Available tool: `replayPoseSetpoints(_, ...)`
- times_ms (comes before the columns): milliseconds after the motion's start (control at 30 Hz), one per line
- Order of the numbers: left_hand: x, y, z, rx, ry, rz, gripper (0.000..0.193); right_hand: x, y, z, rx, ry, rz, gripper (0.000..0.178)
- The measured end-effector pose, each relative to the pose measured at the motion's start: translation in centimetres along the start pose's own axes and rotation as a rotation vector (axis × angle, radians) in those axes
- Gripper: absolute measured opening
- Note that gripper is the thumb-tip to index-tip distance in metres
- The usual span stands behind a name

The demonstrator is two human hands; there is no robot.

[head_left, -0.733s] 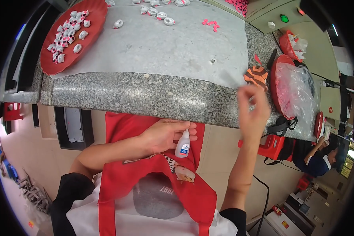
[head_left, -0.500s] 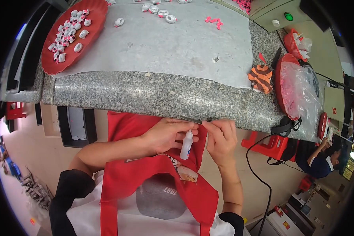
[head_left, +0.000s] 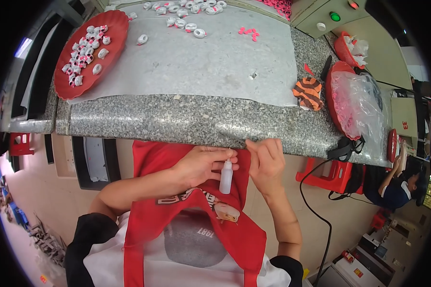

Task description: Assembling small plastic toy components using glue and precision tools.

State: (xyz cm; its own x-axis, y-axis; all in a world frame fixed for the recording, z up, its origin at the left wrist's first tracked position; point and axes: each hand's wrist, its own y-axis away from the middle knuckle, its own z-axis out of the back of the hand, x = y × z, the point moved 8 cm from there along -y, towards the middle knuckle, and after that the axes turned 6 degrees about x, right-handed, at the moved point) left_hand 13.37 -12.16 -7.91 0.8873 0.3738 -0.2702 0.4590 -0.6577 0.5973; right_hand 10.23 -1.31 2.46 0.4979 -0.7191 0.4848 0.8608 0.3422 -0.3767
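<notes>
Here, small white dropper bottle (head_left: 226, 176) at 6 o'clock below granite counter edge (head_left: 187, 119) | left hand (head_left: 201, 165) fingers curled shut round its body | right hand (head_left: 266, 160) fingertips pinched near its tip, contents unclear | likely light, squeezable, slippery plastic; best gripped mid-body

Both forearms bare, entering from the lower edge and meeting in front of the chest. Left forearm angled up and to the right, elbow bent. Left hand (head_left: 201, 165) turned palm-down, fingers (head_left: 221, 152) curled closed in a pinch at the fingertips. Right forearm rising nearly straight, wrist slightly cocked. Right hand (head_left: 266, 160) held just beside the left, back toward the camera, fingers bent and drawn together toward the left fingertips. Black sleeves at both upper arms.
</notes>
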Motion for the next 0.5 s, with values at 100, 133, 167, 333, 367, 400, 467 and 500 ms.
replayPoseSetpoints(100,0.2,0.2,0.2,-0.016,0.015,-0.022,0.023,1.3,0.8,-0.2,0.029,0.01,0.044,0.022)
replayPoseSetpoints(133,0.1,0.0,0.0,-0.006,0.007,-0.028,0.023,1.6,1.0,-0.4,0.046,0.056,0.048,0.021)
replayPoseSetpoints(167,0.1,0.0,-0.1,0.003,-0.001,-0.034,0.022,1.7,0.7,-0.3,0.048,0.089,0.023,0.021)
replayPoseSetpoints(333,0.2,-0.1,0.1,-0.052,-0.02,-0.019,0.018,0.1,-0.5,-0.4,0.064,0.067,-0.022,0.022)
replayPoseSetpoints(367,0.3,0.0,0.3,-0.086,-0.008,-0.019,0.017,0.7,-0.3,-0.3,0.066,0.027,0.042,0.026)
replayPoseSetpoints(400,0.1,-0.2,0.4,-0.089,-0.006,-0.022,0.017,1.3,-0.1,-0.2,0.068,-0.013,0.106,0.03)
replayPoseSetpoints(467,0.0,-0.4,0.2,-0.06,-0.034,-0.05,0.016,1.7,0.3,-1.0,0.108,0.036,0.053,0.031)
replayPoseSetpoints(500,0.2,-0.3,0.3,-0.046,-0.023,-0.059,0.015,1.6,0.1,-0.9,0.081,0.077,0.029,0.029)
